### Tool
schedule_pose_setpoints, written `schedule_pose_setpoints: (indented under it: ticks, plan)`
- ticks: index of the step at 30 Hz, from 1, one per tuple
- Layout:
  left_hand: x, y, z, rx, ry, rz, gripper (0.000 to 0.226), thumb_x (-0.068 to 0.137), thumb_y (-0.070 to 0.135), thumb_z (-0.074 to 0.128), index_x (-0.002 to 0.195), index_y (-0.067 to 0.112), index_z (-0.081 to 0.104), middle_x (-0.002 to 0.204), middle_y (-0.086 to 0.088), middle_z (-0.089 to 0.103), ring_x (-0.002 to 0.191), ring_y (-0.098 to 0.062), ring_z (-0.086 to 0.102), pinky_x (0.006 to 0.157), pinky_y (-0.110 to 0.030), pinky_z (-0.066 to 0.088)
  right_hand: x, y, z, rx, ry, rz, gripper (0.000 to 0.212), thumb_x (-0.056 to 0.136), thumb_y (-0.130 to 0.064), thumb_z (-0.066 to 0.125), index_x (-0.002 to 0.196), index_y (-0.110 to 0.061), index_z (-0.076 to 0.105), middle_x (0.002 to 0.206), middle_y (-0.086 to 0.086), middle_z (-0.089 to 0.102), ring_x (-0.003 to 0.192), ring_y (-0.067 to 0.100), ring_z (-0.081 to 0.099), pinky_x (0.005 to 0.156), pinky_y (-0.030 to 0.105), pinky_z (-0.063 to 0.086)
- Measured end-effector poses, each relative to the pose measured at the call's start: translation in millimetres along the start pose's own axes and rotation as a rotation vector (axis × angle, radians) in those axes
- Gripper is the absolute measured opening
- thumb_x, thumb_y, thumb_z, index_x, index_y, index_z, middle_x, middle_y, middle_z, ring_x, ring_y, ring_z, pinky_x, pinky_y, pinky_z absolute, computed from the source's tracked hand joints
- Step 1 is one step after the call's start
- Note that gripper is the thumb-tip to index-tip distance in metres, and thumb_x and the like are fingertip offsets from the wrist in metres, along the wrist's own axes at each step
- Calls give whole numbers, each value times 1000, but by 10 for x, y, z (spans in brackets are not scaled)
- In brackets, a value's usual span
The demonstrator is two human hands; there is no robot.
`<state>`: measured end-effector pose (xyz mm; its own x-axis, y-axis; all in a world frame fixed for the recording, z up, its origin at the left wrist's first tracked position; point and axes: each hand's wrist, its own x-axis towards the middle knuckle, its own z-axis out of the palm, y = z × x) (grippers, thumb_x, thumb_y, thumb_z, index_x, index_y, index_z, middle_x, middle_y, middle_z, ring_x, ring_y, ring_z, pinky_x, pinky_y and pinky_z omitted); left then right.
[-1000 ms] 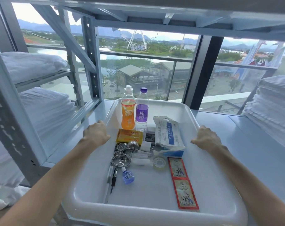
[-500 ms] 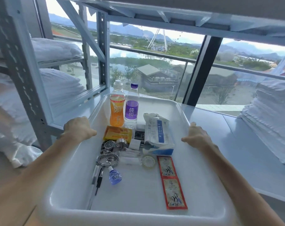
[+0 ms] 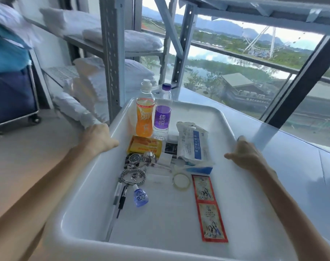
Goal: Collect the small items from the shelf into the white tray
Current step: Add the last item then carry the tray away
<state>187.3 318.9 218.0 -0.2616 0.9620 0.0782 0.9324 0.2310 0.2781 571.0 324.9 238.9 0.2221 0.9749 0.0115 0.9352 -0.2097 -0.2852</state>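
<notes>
The white tray [image 3: 254, 213] is held out in front of me, part of it off the shelf's left end. My left hand [image 3: 99, 137] grips its left rim and my right hand [image 3: 244, 154] grips its right rim. Inside stand an orange drink bottle [image 3: 144, 112] and a purple-labelled water bottle [image 3: 162, 113]. Around them lie a yellow packet [image 3: 144, 146], a wristwatch [image 3: 139, 158], a bracelet [image 3: 132, 176], two pens [image 3: 120, 194], a small blue dropper bottle [image 3: 139, 196], a tape roll [image 3: 181, 180], a tissue pack [image 3: 193, 143] and red sachets [image 3: 208, 208].
The grey shelf top [image 3: 292, 157] stretches right along the window. A grey metal upright [image 3: 111, 53] stands just behind the tray's left corner. White folded linens [image 3: 107, 78] fill the rack at left. A blue laundry cart [image 3: 11, 87] stands at far left.
The tray has swung left and toward me with both hands still gripping its rims. The view has turned left, so the cart and floor have come into sight.
</notes>
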Motion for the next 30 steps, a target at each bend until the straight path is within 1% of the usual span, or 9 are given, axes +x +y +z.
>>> schedule_pose_setpoints:
  ticks: [5, 12, 14, 17, 20, 22, 26, 28, 30]
  plan:
    - [-483, -543, -57, 19, 79, -149, 31, 68, 31, 67, 71, 10, 45, 87, -14, 63, 75, -31, 52, 59, -30, 35, -82, -387, 116, 16, -44, -119, 43, 76, -28, 68, 105, -10, 42, 90, 10, 52, 84, 33, 56, 71, 37, 50]
    - [-1236, -1368, -82, -18, 174, -397, 35, 69, 30, 70, 76, 9, 44, 87, -17, 61, 70, -30, 46, 59, -31, 36, -385, -1088, 574, 132, -119, -303, 47, 76, -23, 69, 112, -8, 43, 97, 17, 57, 85, 35, 58, 75, 43, 53]
    - [-1482, -1640, -113, -19, 213, -468, 35, 69, 29, 71, 76, 7, 44, 83, -16, 60, 67, -30, 47, 56, -31, 34, -543, -1330, 763, 151, -138, -366, 51, 76, -23, 69, 117, -9, 43, 102, 18, 60, 86, 33, 57, 70, 38, 50]
    - [-1889, -2051, -150, -14, 262, -564, 33, 68, 27, 71, 75, 6, 47, 74, -12, 55, 65, -30, 48, 54, -30, 33, -812, -1713, 1045, 186, -168, -449, 56, 77, -22, 70, 124, -10, 42, 106, 18, 59, 82, 28, 49, 59, 29, 37]
    - [-2300, -2456, -200, -16, 299, -643, 33, 67, 28, 70, 75, 4, 49, 75, -17, 60, 66, -33, 53, 54, -31, 37, -1095, -2118, 1266, 220, -214, -533, 57, 77, -18, 70, 125, -8, 42, 98, 17, 54, 81, 29, 49, 65, 34, 44]
    - [-2581, -2708, -241, -1, 315, -696, 32, 67, 28, 69, 75, 3, 50, 74, -16, 60, 66, -34, 55, 54, -30, 38, -1290, -2382, 1382, 197, -238, -596, 57, 76, -20, 70, 125, -9, 42, 102, 19, 59, 82, 32, 55, 67, 35, 47]
    - [-3170, -3121, -292, 20, 319, -819, 30, 70, 26, 68, 75, 4, 48, 72, -12, 57, 65, -31, 53, 53, -30, 37, -1736, -2865, 1632, 182, -281, -732, 60, 76, -20, 72, 126, -11, 41, 106, 19, 63, 77, 30, 55, 64, 35, 49]
    - [-3470, -3294, -338, 38, 329, -877, 30, 72, 27, 68, 76, 5, 48, 69, -8, 52, 62, -28, 49, 50, -28, 32, -1980, -3092, 1760, 176, -306, -795, 63, 75, -21, 72, 129, -12, 41, 110, 18, 63, 82, 31, 57, 67, 33, 47]
    - [-3776, -3450, -402, 52, 346, -933, 30, 73, 26, 68, 78, 5, 48, 69, -7, 52, 61, -25, 48, 49, -28, 31, -2238, -3321, 1873, 174, -341, -856, 63, 75, -22, 73, 128, -11, 41, 113, 18, 62, 87, 33, 59, 71, 37, 51]
